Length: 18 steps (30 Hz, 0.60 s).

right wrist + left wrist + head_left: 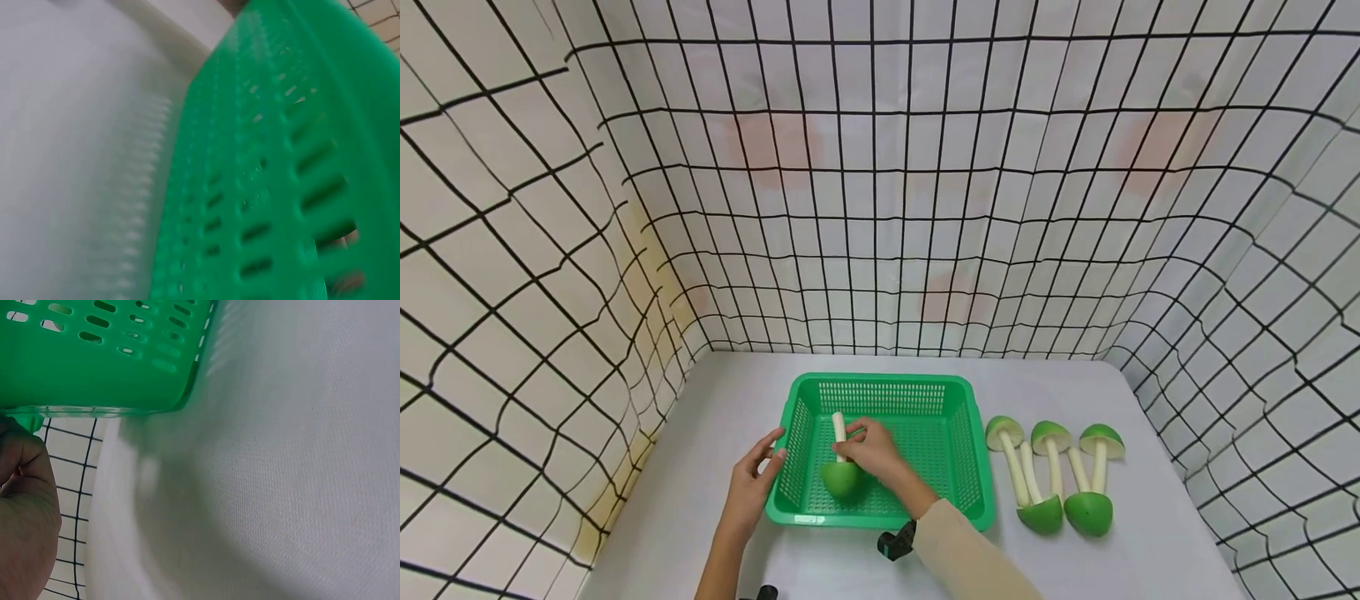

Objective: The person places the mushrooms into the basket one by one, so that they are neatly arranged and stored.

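In the head view a toy mushroom [841,481] with a round green cap and white stem is inside the green plastic basket [891,518]. Its stem points away from me, the cap toward me. My right hand [872,450] reaches in over the near rim and pinches the stem between thumb and fingers. At the basket's left rim, my left hand [748,487] holds the edge with thumb and fingertips. The left wrist view shows curled fingers [28,456] right at the rim. From the right wrist the basket wall [262,156] hides most of the right hand.
Several more green-capped mushrooms [1088,514] lie in two rows right of the basket, caps pointing alternately toward and away from me. A white table [655,508] bears everything. Black grid netting [887,192] over white sheets walls in the back and both sides.
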Each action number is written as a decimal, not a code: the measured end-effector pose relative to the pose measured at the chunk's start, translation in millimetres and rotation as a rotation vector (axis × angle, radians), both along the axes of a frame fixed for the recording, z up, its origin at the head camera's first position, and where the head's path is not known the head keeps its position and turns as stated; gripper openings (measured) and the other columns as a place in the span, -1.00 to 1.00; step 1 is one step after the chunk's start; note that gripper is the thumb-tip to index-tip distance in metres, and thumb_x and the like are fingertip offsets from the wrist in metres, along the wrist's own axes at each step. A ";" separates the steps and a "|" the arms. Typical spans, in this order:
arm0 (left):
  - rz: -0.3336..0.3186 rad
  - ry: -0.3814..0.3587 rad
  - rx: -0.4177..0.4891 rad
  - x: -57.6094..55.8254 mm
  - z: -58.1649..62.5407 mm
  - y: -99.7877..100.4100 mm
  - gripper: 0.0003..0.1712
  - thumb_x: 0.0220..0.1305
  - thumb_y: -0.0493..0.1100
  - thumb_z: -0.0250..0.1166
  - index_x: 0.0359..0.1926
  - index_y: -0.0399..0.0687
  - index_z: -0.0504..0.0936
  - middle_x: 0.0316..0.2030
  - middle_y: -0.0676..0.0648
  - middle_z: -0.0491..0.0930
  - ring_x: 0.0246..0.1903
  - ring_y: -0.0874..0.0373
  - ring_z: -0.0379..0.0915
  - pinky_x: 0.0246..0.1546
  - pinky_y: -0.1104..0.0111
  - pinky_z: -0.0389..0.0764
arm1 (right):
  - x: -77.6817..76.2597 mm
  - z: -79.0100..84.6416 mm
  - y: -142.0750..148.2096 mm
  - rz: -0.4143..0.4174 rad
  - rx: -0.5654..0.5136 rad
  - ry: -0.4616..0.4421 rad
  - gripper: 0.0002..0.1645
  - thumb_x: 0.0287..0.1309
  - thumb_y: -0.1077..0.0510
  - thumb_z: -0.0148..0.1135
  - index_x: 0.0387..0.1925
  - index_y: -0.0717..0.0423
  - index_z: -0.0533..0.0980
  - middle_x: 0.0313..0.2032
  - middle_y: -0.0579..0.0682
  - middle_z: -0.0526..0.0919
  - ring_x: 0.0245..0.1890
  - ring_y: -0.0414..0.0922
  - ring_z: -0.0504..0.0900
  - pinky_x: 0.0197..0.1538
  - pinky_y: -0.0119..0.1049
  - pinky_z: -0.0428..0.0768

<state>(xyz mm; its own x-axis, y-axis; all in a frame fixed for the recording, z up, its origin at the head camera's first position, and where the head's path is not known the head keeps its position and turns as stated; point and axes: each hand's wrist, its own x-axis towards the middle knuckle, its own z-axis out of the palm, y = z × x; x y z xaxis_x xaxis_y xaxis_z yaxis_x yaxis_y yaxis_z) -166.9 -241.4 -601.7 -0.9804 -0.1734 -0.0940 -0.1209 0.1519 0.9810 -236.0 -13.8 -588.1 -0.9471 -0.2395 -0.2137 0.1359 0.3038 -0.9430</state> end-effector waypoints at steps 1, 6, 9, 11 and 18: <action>0.000 0.001 0.003 0.1 0.1 0.4 -0.46 0.45 0.13 0.30 0.39 0.26 0.52 0.01 -0.21 0.48 -0.31 0.13 0.52 -0.40 0.40 0.63 | 1.0 -0.2 -2.6 0.013 -0.001 0.000 -0.53 0.18 0.10 0.49 0.03 0.21 0.53 -0.23 0.07 0.70 -0.37 -0.13 0.70 -0.37 -0.26 0.64; -0.005 0.007 0.011 0.0 -0.6 0.1 -0.47 0.46 0.11 0.29 0.39 0.24 0.52 0.00 -0.22 0.49 -0.31 0.12 0.57 -0.38 0.38 0.69 | 5.0 -3.3 -17.6 0.059 0.015 0.005 -0.53 0.19 0.13 0.48 0.03 0.26 0.50 -0.28 0.05 0.71 -0.41 -0.14 0.69 -0.41 -0.28 0.60; -0.007 0.013 0.018 -0.8 -1.3 -0.5 -0.46 0.47 0.11 0.29 0.40 0.22 0.51 0.00 -0.21 0.48 -0.31 0.13 0.58 -0.37 0.37 0.70 | 5.3 -5.0 -25.7 0.063 0.033 0.027 -0.54 0.20 0.15 0.46 0.03 0.27 0.49 -0.35 0.03 0.72 -0.46 -0.16 0.67 -0.45 -0.31 0.56; -0.005 0.010 0.026 -1.1 -1.5 -0.5 -0.46 0.47 0.12 0.29 0.40 0.23 0.51 0.01 -0.20 0.48 -0.30 0.14 0.58 -0.37 0.37 0.70 | 5.1 -5.9 -29.7 0.055 0.047 0.039 -0.54 0.19 0.15 0.46 0.03 0.27 0.49 -0.39 0.01 0.72 -0.48 -0.17 0.66 -0.46 -0.32 0.55; -0.001 -0.007 0.049 -1.4 -4.9 -0.1 -0.45 0.48 0.10 0.27 0.42 0.21 0.49 0.05 -0.18 0.50 -0.22 0.13 0.57 -0.32 0.36 0.71 | 6.0 -9.1 -36.4 0.046 0.083 0.033 -0.51 0.19 0.16 0.46 0.06 0.29 0.48 -0.41 0.00 0.67 -0.48 -0.17 0.64 -0.45 -0.34 0.54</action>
<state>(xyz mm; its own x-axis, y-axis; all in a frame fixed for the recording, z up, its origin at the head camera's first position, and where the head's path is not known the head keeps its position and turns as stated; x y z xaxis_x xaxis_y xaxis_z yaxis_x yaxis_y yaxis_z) -168.3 -241.5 -606.6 -0.9798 -0.1671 -0.1095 -0.1279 0.1035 0.9864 -230.0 -50.2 -597.2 -0.9422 -0.2660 -0.2038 0.0894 0.3867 -0.9179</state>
